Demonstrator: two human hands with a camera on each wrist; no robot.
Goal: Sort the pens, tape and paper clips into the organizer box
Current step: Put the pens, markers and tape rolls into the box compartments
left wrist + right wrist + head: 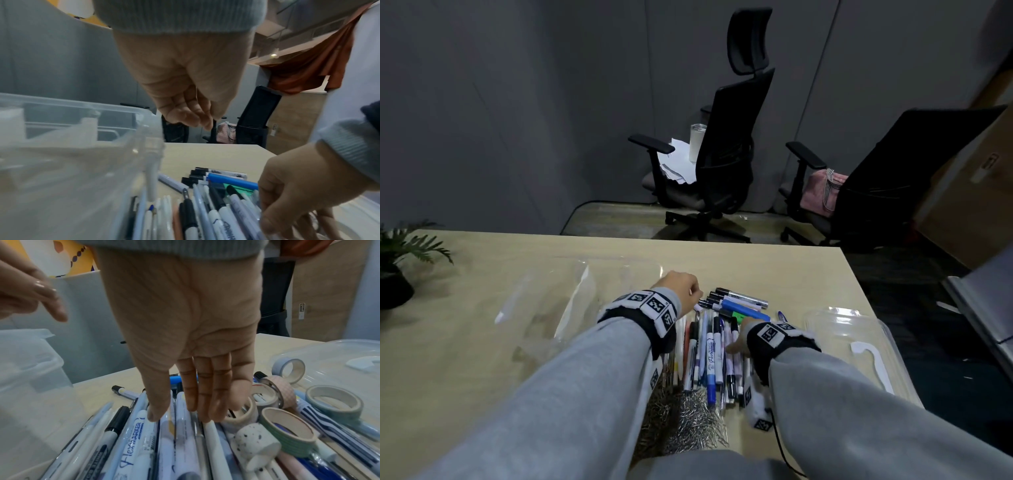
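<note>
The right hand [185, 340] is lying flat, fingers straight and pressed together, fingertips [205, 415] touching the pens [144, 434] piled near the tabletop's near edge. The left hand [185, 100] is hovering above them with fingers loosely curled, holding nothing. The box [72, 146] is sitting just left of the pile, the tape rolls [287, 434] crowding its right side, and the clips [688, 421] are heaped at the near edge. A sweep may be risking round pens rolling apart, rolls getting dragged along, or clips spilling off.
</note>
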